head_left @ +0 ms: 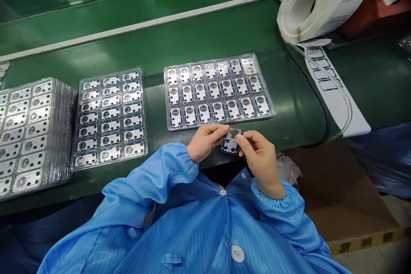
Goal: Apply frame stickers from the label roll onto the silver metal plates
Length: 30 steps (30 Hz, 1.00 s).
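Observation:
Both my hands hold one small silver plate with a dark blue edge (230, 145) just in front of the table's near edge. My left hand (209, 140) pinches its upper left side between thumb and finger. The thumb and fingers of my right hand (259, 154) are closed on its upper right side. Right beyond my hands lies a clear tray (221, 126) with rows of similar plates. Its far right pocket (248, 66) looks different from the others, without a blue-edged plate showing.
A second filled tray (77, 165) lies to the left, beside a tall stack of trays (61, 137). At the right, a large roll of labels (324, 0) has a strip (345, 109) hanging down, with cables across it. A cardboard box (340, 192) stands below.

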Each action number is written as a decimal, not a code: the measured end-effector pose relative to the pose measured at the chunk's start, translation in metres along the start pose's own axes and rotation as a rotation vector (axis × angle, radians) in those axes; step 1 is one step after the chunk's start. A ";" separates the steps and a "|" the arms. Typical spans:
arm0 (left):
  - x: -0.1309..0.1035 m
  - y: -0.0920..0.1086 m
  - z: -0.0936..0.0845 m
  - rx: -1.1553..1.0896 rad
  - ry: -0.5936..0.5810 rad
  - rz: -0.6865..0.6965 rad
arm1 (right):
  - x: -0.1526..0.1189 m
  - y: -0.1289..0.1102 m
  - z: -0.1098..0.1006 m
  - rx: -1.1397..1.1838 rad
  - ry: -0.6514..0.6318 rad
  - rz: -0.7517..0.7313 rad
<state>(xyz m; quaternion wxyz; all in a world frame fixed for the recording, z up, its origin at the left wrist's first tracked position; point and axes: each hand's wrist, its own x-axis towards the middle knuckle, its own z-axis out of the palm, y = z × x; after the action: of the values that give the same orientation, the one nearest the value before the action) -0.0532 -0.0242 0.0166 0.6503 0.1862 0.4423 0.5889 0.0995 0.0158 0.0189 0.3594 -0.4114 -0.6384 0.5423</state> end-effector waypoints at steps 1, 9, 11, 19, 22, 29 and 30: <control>0.000 0.000 0.000 0.010 0.008 0.008 | 0.000 -0.001 0.001 -0.017 0.002 -0.010; -0.005 0.005 0.002 0.240 0.055 0.150 | 0.000 -0.002 0.003 -0.099 0.017 -0.061; -0.007 0.007 0.002 0.315 0.053 0.155 | 0.002 -0.002 0.004 -0.104 0.001 -0.067; -0.010 0.007 0.003 0.486 0.119 0.274 | 0.012 -0.008 0.011 -0.099 -0.020 -0.135; -0.010 0.006 0.002 0.505 0.111 0.290 | 0.014 -0.007 0.009 -0.043 -0.084 -0.123; -0.011 0.011 -0.002 0.574 -0.003 0.258 | 0.019 0.004 0.007 0.019 -0.128 -0.119; -0.012 0.012 -0.002 0.579 -0.021 0.235 | 0.020 0.005 0.007 0.016 -0.128 -0.132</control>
<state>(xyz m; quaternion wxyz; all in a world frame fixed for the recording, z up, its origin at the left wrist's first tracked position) -0.0610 -0.0332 0.0292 0.5022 0.4197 0.5602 0.5078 0.0860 0.0317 0.0134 0.3561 -0.3300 -0.6816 0.5475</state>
